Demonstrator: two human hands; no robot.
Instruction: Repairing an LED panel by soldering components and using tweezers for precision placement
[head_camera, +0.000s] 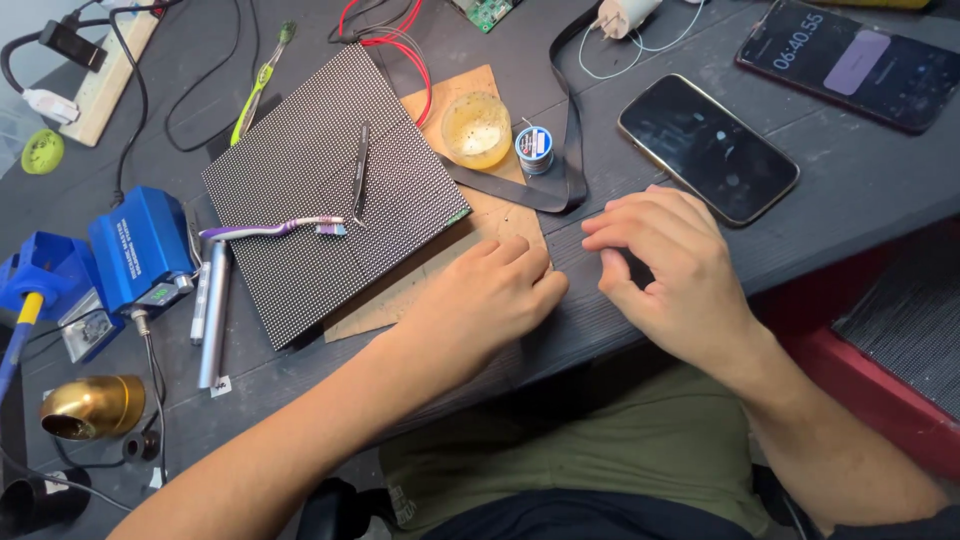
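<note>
Dark grey wooden bench (850, 190) fills the view, its far edge cut off along with part of a green circuit board (487, 12) and a phone with a lit screen (850, 62) at far right. Whatever the left hand (490, 295) may hold is hidden — it is curled loosely, knuckles up, resting on the near edge of a thin brown cardboard sheet (480, 225). Just right of it, the right hand (665, 265) rests on the bench with fingers bent and thumb tucked under; I cannot tell if it pinches anything. A small clear round tub (476, 130) holds yellowish paste — it sits on the cardboard beside a black dotted LED panel (335, 185).
</note>
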